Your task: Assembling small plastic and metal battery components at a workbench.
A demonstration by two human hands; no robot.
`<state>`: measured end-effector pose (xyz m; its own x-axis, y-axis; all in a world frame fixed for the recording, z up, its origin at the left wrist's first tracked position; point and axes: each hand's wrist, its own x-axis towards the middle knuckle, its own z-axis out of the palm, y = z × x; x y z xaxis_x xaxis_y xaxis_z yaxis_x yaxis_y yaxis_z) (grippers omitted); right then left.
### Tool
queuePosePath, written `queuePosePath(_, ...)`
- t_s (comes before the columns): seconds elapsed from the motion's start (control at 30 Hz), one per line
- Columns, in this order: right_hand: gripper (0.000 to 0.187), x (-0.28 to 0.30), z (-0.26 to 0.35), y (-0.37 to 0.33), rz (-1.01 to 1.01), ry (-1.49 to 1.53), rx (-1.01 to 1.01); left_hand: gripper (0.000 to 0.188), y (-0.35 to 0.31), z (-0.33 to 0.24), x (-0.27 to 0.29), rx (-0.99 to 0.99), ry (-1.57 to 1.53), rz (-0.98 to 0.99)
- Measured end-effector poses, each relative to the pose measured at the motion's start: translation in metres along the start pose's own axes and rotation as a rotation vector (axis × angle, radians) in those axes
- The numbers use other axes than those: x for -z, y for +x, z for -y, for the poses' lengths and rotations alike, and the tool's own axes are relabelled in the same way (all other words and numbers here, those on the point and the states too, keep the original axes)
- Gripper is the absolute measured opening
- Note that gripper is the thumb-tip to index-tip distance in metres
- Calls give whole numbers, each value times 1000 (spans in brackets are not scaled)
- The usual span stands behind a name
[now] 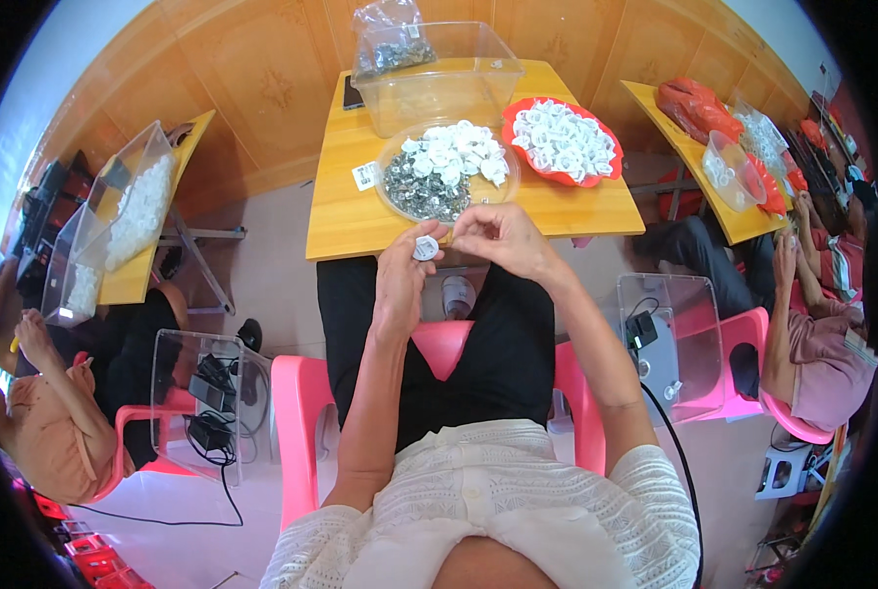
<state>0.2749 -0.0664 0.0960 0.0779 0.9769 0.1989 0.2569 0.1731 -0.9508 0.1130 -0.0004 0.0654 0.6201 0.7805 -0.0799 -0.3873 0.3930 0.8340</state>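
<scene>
Bare forearms rise from the lap, bent at the elbows, meeting above the dark trousers. Her left hand (403, 275) pinches a small white cap-like piece (425, 248) between thumb and fingertips, just short of the table edge. Close beside it, the right hand (503, 239) curls its fingers inward, tips narrow; whether they hold anything I cannot tell. Beyond, on the yellow wooden table (356, 211), sits a round clear dish (392, 191) of white caps and grey metal bits, then a red plate (511, 118) of white pieces.

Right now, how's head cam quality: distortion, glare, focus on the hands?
Head view: strong fisheye, table edges bow, black vignette at corners; even light, mild glare on the clear bin; left hand, right hand and white part fairly sharp.
</scene>
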Motion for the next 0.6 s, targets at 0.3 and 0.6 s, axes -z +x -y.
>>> queuePosePath(0.3, 9, -21, 13, -5, -67, -617, 338, 26, 0, 11, 7, -103, 61, 26)
queuePosePath(0.6, 8, -22, 9, -5, -61, -639, 363, 26, -6, 7, -2, -56, 38, 24)
